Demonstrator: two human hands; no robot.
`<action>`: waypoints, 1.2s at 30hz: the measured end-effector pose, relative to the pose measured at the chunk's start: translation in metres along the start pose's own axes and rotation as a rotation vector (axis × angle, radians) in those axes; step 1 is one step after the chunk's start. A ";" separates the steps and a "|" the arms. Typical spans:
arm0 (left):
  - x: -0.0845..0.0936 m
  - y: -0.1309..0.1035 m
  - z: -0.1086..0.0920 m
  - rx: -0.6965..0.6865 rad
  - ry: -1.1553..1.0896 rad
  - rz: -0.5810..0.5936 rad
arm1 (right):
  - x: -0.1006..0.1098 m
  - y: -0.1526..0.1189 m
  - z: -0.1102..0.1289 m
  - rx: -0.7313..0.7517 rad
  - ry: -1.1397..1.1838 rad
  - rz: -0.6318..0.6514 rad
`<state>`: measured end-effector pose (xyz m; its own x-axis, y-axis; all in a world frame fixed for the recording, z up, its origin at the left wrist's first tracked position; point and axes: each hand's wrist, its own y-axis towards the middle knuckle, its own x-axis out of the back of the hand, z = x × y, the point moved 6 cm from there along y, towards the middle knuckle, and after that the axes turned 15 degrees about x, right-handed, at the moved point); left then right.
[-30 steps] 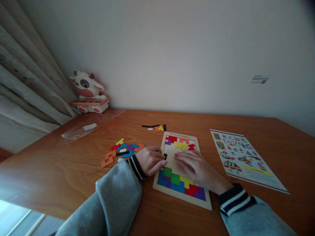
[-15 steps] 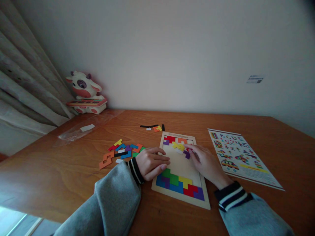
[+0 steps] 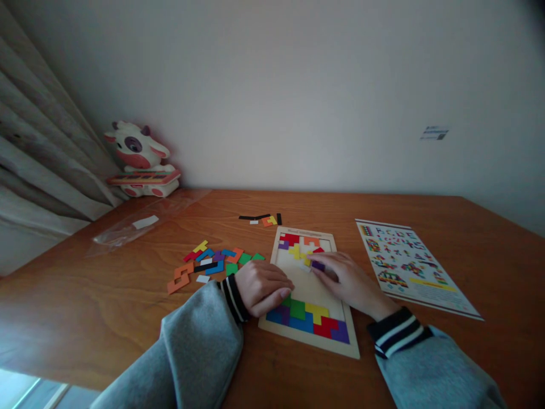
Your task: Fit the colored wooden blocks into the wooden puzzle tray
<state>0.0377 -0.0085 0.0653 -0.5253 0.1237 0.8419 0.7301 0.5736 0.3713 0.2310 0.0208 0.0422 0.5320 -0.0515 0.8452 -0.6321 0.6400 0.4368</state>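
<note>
While the purple puzzle piece point(image 3: 317, 264) sits inside the wooden puzzle tray point(image 3: 272, 326), toward the upper middle of the board and just below the yellow piece point(image 3: 297, 251), it looks like a thin, flat, rigid block: light, stiff, not fragile, probably a little slick on its painted face. Judging by its thinness, it would be best taken by its edges with fingertip pinches, or slid flat across the board, since there is little height to hold.

The right hand point(image 3: 347, 281) lies low over the tray with fingers stretched toward ten o'clock, the fingertips point(image 3: 320, 260) pinching the purple piece lightly; the hand is mostly flat, not a fist. The left hand point(image 3: 261, 287) is loosely curled, resting on the tray's left edge at about nine o'clock from the purple piece, its fingertips bearing on the board near the green piece point(image 3: 297, 309); it holds nothing that can be seen.

At nine o'clock from the tray a scatter of loose coloured pieces point(image 3: 208, 262) lies on the wooden table point(image 3: 106, 307). At three o'clock lies the printed pattern sheet point(image 3: 409, 267), well apart from both hands.
</note>
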 end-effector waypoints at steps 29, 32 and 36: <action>-0.014 0.004 0.012 0.054 0.167 0.060 | -0.003 0.001 0.009 0.120 -0.025 0.090; -0.014 0.004 0.012 0.040 0.192 0.037 | 0.001 0.002 0.008 0.101 -0.029 0.075; -0.013 0.004 0.014 0.056 0.225 0.000 | -0.001 0.000 0.005 0.056 -0.067 0.074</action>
<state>0.0415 0.0029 0.0501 -0.4099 -0.0559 0.9104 0.7017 0.6183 0.3540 0.2278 0.0172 0.0430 0.4452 -0.0585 0.8935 -0.6998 0.5999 0.3879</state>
